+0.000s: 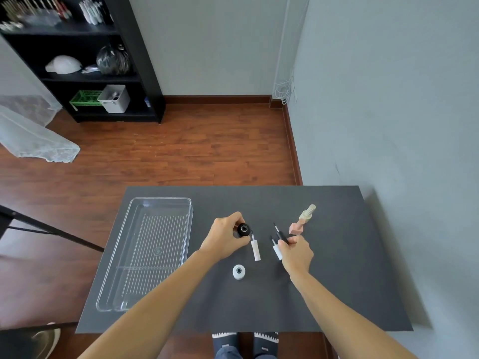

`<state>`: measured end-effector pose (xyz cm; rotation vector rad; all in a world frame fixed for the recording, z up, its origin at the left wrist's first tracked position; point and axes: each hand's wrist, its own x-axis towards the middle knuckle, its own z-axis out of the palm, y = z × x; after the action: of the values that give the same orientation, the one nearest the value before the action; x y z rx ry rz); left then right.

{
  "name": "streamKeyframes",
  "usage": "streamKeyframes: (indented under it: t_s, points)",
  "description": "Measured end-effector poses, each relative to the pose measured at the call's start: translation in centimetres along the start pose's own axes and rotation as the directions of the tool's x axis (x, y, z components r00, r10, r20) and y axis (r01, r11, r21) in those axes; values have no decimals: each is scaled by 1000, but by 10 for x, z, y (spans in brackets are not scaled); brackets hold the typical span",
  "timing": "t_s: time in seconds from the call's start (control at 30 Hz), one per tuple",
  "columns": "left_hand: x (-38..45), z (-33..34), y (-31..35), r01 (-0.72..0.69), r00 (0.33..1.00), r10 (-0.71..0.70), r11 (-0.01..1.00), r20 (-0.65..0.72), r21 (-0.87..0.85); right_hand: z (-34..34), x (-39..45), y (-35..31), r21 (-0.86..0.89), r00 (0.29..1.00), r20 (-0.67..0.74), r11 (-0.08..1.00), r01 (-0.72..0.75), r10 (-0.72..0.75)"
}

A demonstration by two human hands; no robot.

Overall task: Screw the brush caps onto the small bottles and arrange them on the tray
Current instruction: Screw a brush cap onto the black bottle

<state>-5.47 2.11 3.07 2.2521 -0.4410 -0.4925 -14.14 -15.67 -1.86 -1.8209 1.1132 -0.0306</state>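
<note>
My left hand [225, 239] grips a small round black bottle [243, 230] with its mouth open, on the dark table. My right hand [296, 252] pinches a black brush cap [280, 233], its brush tip pointing up-left. A white brush cap [276, 249] lies just under that hand's fingers. A pale pink brush cap [255, 248] lies between my hands. A white open bottle [238, 271] stands nearer to me. A pink capped bottle [296, 227] and a beige capped bottle [307, 213] lie at the far right. The clear plastic tray [134, 286] sits at the left.
The dark table [337, 281] stands against a grey wall on the right. A black folding chair [39, 229] is left of the table. A black shelf unit [85, 60] stands across the wooden floor.
</note>
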Motion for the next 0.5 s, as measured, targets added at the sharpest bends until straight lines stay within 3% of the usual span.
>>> streamKeyframes:
  t_s: [0.23,0.37,0.5]
  points:
    - [12,-31,33,-50,995,35,985,-92,-164,-47,-26,-66,205,956,-16,935,288,-291]
    - [22,-60,67,-128,980,86,964,-178,-234,-86,-28,-132,396,918,-37,838,376,-395]
    - [28,-93,111,-222,952,144,932,-269,-286,-121,-33,-198,514,837,-3,717,471,-548]
